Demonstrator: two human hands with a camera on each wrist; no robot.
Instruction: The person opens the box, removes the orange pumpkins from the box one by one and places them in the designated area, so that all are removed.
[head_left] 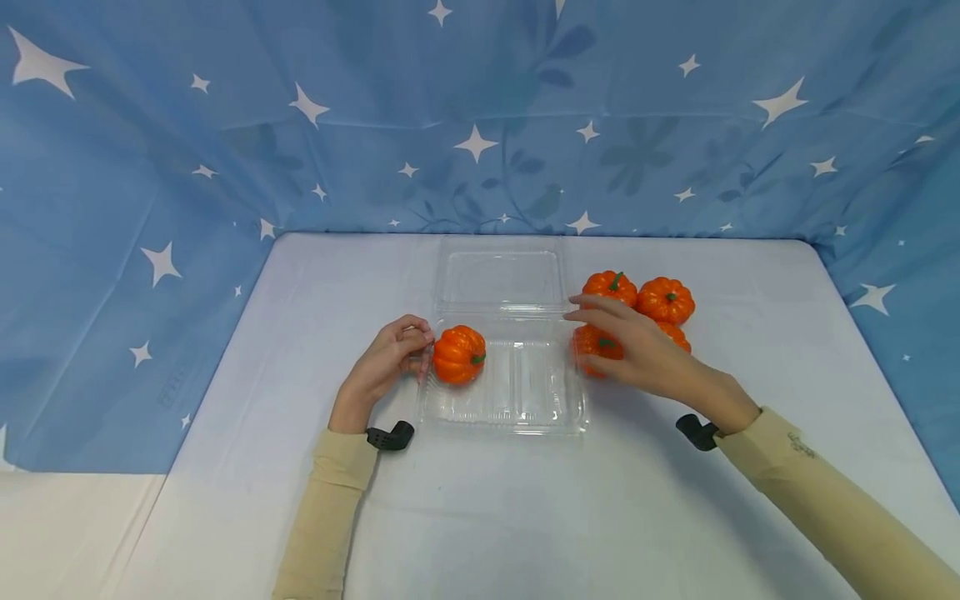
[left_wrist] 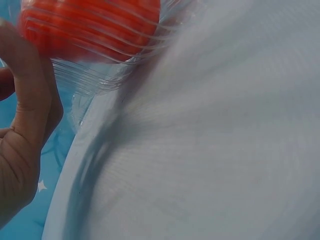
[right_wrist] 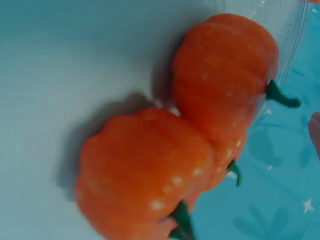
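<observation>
A clear plastic clamshell box [head_left: 532, 429] stands on the table with its lid [head_left: 501, 279] folded back, away from me. One small orange toy pumpkin [head_left: 458, 356] sits at the left inside the base. My left hand [head_left: 384, 365] pinches the box's left rim beside that pumpkin. Over the pumpkins at the box's right side, my right hand [head_left: 637, 346] is spread with fingers fairly straight. It partly covers the nearest pumpkin [head_left: 597, 348]. In the right wrist view, pumpkins [right_wrist: 145, 170] with green stems touch each other, and only a fingertip shows at the right edge.
Behind the right hand lie more pumpkins, one at the back left [head_left: 617, 283], one at the back right [head_left: 666, 300] and one partly hidden [head_left: 675, 335]. A white cloth covers the table [head_left: 510, 517]. A blue star-patterned curtain [head_left: 360, 100] hangs behind its far edge.
</observation>
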